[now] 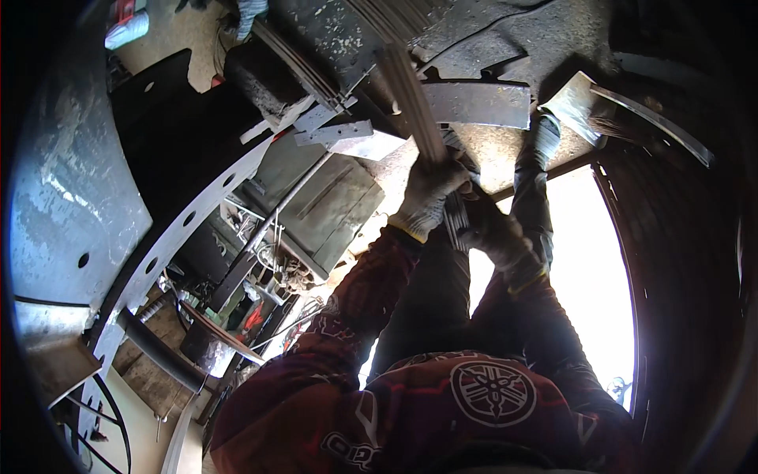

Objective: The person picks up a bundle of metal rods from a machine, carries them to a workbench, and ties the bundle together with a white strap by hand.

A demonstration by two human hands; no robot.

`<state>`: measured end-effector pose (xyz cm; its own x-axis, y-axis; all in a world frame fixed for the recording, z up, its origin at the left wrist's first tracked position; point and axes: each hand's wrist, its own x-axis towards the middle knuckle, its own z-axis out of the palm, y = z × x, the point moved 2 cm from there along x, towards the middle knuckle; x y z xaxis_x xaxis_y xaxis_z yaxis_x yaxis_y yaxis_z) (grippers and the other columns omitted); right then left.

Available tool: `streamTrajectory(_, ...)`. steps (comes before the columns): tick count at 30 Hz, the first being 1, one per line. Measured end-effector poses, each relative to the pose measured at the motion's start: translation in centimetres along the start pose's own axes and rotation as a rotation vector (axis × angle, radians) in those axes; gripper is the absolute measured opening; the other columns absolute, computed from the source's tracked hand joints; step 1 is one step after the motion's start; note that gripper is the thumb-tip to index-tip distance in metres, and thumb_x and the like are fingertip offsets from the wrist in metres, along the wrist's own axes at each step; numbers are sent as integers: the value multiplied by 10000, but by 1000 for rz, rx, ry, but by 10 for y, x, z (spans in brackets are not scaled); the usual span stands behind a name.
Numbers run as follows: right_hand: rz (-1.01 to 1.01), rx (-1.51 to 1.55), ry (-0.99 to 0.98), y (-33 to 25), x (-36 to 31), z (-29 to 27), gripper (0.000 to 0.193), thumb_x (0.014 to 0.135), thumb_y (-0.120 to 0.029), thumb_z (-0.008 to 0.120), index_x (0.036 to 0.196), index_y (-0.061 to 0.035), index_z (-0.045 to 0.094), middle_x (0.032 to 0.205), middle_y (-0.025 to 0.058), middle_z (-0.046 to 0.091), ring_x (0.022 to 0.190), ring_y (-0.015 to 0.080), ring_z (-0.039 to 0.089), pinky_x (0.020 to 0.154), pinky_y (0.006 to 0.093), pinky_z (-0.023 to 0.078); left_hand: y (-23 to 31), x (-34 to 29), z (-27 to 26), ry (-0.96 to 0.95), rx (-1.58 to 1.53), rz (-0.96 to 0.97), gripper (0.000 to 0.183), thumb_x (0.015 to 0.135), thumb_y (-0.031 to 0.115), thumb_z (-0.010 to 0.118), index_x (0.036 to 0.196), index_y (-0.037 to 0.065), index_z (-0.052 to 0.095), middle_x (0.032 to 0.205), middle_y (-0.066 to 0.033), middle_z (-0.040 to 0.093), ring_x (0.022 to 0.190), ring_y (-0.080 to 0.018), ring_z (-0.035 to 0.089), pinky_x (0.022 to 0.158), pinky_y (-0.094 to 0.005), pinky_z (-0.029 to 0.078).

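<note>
A long bundle of thin, straight metal rods (412, 103) runs from the upper middle down between my legs. Around its lower part is my left hand (430, 193), in a pale knitted glove, fingers closed on the rods. My right hand (497, 237), gloved and in shadow, sits lower and to the right beside the bundle's near end; its fingers look curled round the rods, partly hidden. A second stack of long metal strips (296, 63) lies farther left.
A curved steel flange with holes (189, 217) arcs along the left beside a large steel sheet (67, 174). A curved plate (478, 104) lies ahead, with a bent metal strip (655, 122) farther right. Another person's gloved hand (251, 12) shows at the top. Cables and scrap clutter the lower left.
</note>
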<state>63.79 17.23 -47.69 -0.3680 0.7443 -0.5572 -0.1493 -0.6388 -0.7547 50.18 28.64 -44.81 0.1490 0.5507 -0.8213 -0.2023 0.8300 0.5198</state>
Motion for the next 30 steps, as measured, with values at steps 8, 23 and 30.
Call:
streamTrajectory(8,230,-364,142,-27,14,41,675,766,-406,769,1284,-50,522,1069,169,703,972,364,701,826,438,576,4,3,-4,-88,-87,-26,374,898,21,682,1230,23,509,813,-91,603,741,-252,662,708,-516,628)
streamTrajectory(23,-28,-715,416,-131,106,-120,563,952,-445,657,1372,-81,567,1261,138,666,1196,284,619,1005,383,495,15,-10,-23,-18,-34,-41,375,862,-31,686,1191,20,513,823,-105,588,664,-219,628,637,-438,613)
streamTrajectory(30,-625,-983,901,-248,214,-181,661,789,-227,759,1414,-162,552,1326,136,645,1170,323,627,1004,440,489,20,-28,-28,-11,158,-84,374,870,-15,685,1189,29,494,781,-80,569,652,-194,600,660,-411,591)
